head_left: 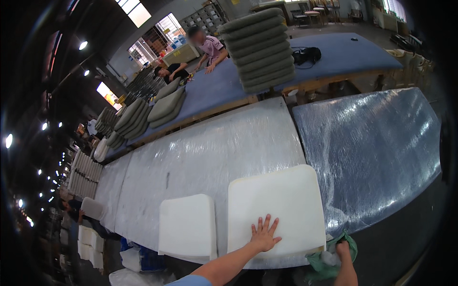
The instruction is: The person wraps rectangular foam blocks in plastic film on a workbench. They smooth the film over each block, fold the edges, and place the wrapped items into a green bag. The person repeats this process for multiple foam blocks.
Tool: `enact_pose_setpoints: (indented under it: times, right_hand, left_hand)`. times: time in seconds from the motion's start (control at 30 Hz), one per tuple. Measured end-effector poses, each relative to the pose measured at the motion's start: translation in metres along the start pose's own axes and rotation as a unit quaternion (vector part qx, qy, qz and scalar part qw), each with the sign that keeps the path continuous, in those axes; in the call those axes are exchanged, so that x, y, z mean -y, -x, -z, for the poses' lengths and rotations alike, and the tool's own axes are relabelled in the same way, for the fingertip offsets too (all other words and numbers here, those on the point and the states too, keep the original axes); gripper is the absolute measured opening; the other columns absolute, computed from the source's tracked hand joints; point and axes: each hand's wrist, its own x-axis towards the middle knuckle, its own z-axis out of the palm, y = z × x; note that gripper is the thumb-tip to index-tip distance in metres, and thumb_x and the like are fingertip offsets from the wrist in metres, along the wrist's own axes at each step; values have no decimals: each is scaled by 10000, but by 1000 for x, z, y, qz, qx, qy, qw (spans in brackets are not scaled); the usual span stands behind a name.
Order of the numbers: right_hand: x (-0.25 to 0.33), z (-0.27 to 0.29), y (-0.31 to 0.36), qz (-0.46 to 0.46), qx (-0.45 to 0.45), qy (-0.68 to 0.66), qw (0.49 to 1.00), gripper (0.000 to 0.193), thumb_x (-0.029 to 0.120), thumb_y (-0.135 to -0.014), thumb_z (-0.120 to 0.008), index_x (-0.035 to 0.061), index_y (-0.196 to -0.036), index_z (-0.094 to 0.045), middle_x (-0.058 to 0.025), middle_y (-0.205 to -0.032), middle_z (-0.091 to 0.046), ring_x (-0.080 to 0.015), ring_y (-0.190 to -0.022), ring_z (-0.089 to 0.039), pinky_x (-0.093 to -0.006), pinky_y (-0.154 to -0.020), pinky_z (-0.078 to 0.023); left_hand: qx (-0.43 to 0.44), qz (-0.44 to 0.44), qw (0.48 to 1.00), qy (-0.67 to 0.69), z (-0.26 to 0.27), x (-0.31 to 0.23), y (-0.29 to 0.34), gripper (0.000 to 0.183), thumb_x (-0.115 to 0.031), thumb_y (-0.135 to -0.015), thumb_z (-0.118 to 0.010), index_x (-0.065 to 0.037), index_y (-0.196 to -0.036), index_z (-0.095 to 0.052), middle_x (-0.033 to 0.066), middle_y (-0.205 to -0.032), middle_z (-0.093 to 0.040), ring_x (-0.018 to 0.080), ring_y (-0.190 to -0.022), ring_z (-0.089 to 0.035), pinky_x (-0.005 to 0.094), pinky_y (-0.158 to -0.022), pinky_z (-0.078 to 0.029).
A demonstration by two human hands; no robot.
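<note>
Head view: large white pad (pixel 277 202) flat on plastic-wrapped desk (pixel 205 152), directly under left hand (pixel 265 235), nearer one; grip spread, clamped on nothing. Right hand (pixel 342 249) off pad's near-right corner, at green bag (pixel 318 265); can't tell if that grip's clamped. Pad near-square, no clear long axis.

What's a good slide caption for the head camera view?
Left hand flat on a large white pad, right hand at a green bag, a smaller white pad alongside.

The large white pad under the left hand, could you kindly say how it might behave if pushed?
The large white pad would probably slide, since the film-covered tabletop beneath looks glossy. It seems unlikely to roll or tip, lying broad and flat.
</note>
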Motion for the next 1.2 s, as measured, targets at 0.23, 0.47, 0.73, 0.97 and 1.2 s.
enact_pose_setpoints:
  times: [0.23,0.47,0.73,0.97,1.2]
  right_hand:
    - [42,11,63,123,-164,241,949,297,142,-741,-746,12,-1008,-730,-232,-1056,-645,-412,-1054,-614,-470,-937,-492]
    - [19,2,69,178,-277,139,934,169,115,-794,-730,-3,-914,-753,-184,-1097,-676,-363,-1017,-635,-446,-900,-504]
    - [-18,43,81,45,-332,-171,927,175,167,-937,-650,13,-938,-733,-36,-807,-688,-127,-742,-629,-294,-711,-514]
    - [7,62,83,-11,-204,-491,847,111,233,-1002,-605,132,-1027,-643,24,-866,-646,-117,-763,-631,-302,-663,-507]
    - [18,88,106,72,-169,-475,860,82,208,-1008,-602,142,-1023,-648,52,-934,-669,-94,-839,-626,-303,-751,-498]
  left_hand:
    - [-7,-30,1000,5,3,-9,-11,870,-635,-995,-404,-278,-1633,68,117,-1689,181,426,-1540,147,633,-1213,4]
    - [-14,-27,999,13,0,-3,-10,873,-634,-992,-414,-284,-1634,64,120,-1689,180,425,-1542,139,627,-1215,5]
    - [-42,-36,998,-29,-28,-14,-32,967,-645,-941,-499,-232,-1640,27,166,-1687,155,498,-1521,123,734,-1161,-43]
    - [-51,-35,998,-18,-7,-12,-25,963,-573,-966,-525,-222,-1633,74,175,-1675,198,498,-1518,138,697,-1179,-33]
    - [-46,-43,998,-28,-10,-7,-24,968,-574,-971,-525,-224,-1628,93,192,-1669,199,521,-1512,117,714,-1168,-66]
